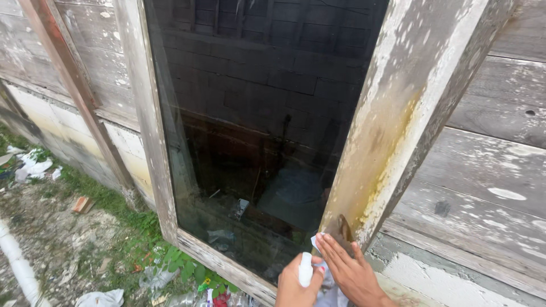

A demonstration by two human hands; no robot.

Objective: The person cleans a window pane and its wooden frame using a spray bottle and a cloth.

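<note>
While I look down at the dark window pane (pixel 256 125), my right hand (pixel 350 270) lies flat, fingers spread, pressing a pale cloth (pixel 329 287) against the pane's lower right corner beside the weathered wooden frame (pixel 392 113). My left hand (pixel 296 281), just left of it, is curled around 1 small white spray bottle (pixel 305 269).
</note>
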